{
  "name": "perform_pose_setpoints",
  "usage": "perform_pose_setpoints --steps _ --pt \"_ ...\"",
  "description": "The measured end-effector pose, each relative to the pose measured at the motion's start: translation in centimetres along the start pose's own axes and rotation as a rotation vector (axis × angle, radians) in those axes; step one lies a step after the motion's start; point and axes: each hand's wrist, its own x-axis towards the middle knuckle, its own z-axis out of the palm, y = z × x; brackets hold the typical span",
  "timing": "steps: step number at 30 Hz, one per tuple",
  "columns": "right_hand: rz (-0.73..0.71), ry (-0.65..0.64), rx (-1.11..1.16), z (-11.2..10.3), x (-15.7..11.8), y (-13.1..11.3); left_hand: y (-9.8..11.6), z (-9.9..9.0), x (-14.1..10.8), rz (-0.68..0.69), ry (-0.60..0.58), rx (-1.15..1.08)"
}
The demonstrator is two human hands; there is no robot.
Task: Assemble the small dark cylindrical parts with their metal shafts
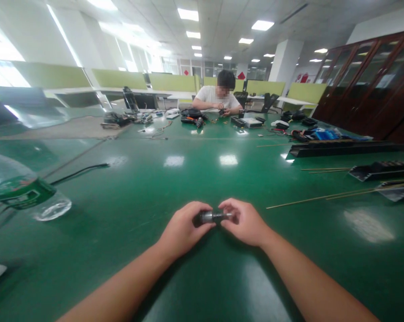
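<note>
A short cylindrical metal part (pixel 208 217), dark at its left end and silvery in the middle, lies sideways between my hands just above the green table (pixel 138 179). Around its thicker left end my left hand (pixel 185 226) is closed. At the narrower right end, the fingers of my right hand (pixel 244 221) are closed in a pinch. The fingers cover both ends, so the exact kind of part cannot be made out.
A clear plastic bottle (pixel 24 192) with a green label stands at left, near a black cable (pixel 81 172). Thin brass rods (pixel 299 202) and black metal channels (pixel 342 148) lie at right. A person (pixel 218 96) sits across the table, among tools and small parts.
</note>
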Motion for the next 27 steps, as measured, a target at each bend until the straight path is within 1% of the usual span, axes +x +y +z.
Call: perform_pose_setpoints --steps 5,9,22,27 --pt "-0.054 -0.004 0.038 0.3 -0.1 -0.1 0.0 0.0 -0.1 0.021 -0.012 -0.043" --pt "-0.067 -0.015 0.05 0.2 -0.1 -0.5 -0.1 0.2 -0.1 0.034 -0.012 -0.057" --pt "-0.053 -0.018 0.009 0.0 0.0 -1.5 0.0 0.2 -0.1 0.075 -0.008 -0.077" --pt "-0.032 -0.078 -0.017 -0.3 0.1 -1.7 0.0 0.3 -0.2 0.087 0.006 -0.068"
